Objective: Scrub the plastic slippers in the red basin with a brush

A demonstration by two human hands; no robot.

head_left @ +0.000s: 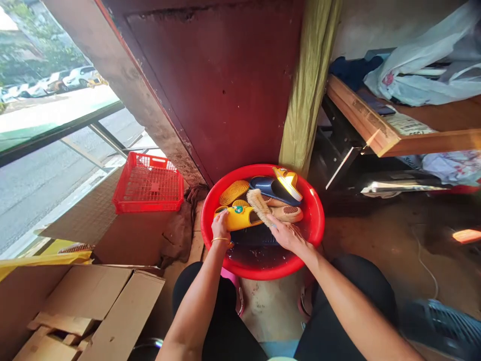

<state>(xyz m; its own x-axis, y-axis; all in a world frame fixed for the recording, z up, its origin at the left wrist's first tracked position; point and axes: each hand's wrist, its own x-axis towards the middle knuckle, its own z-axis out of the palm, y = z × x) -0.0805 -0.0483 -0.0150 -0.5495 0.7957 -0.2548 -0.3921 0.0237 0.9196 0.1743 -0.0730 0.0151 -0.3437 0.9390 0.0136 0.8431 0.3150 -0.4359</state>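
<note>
Holds a yellow slipper (243, 219) by one end in the left hand (221, 225), over the left half of the red basin (318, 220), and grips a pale-bristled brush (258, 203) in the right hand (287, 234), near the basin's middle, just beside the slipper's opening. Has a tan slipper (290, 214) right of the brush, then a navy slipper (270, 187) toward the basin's far rim, and a red crate (148, 202) left of the basin.

A home's roadside room is suggested by the dark red door (221, 85) and yellowish curtain (310, 85) at top centre, the cluttered wooden surface (449, 116) at upper right, and parked cars (78, 77) at upper left.
</note>
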